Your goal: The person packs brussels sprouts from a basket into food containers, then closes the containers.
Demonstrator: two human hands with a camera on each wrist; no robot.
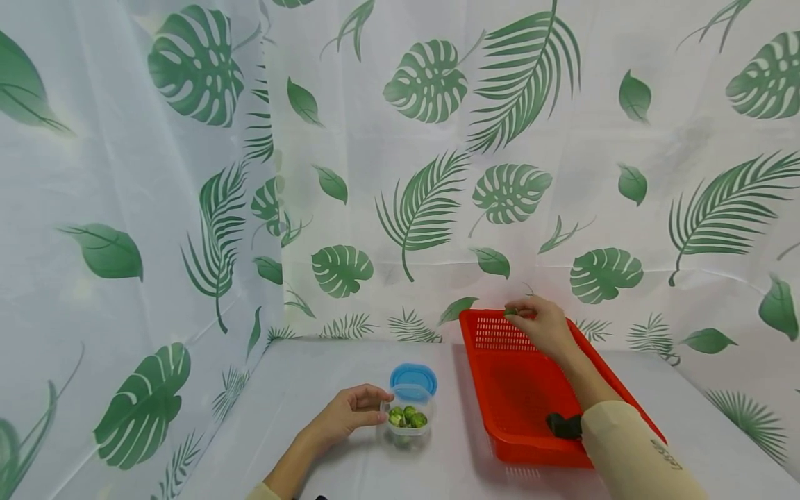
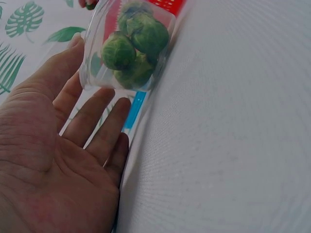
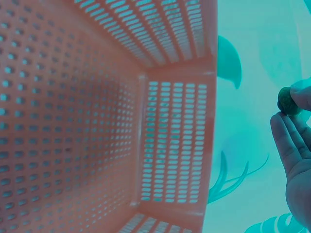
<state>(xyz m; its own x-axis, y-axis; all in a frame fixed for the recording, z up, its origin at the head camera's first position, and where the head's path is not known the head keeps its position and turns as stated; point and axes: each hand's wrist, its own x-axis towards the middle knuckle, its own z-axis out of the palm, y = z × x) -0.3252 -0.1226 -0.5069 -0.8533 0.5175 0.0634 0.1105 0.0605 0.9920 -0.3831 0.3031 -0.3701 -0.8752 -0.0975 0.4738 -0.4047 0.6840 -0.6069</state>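
Note:
A small clear plastic container holding several Brussels sprouts sits upright on the table. My left hand is at its left side, fingertips touching the wall near the rim. In the left wrist view the fingers of that hand look spread and fairly straight beside the clear container. Over the far edge of a red plastic basket, my right hand pinches one Brussels sprout between thumb and fingers. The right wrist view also shows this sprout at the fingertips.
Directly behind the container lies a blue lid. The basket's slotted walls rise around its floor, right of the container. A white sheet printed with green leaves hangs at the back and left. The table is covered in white.

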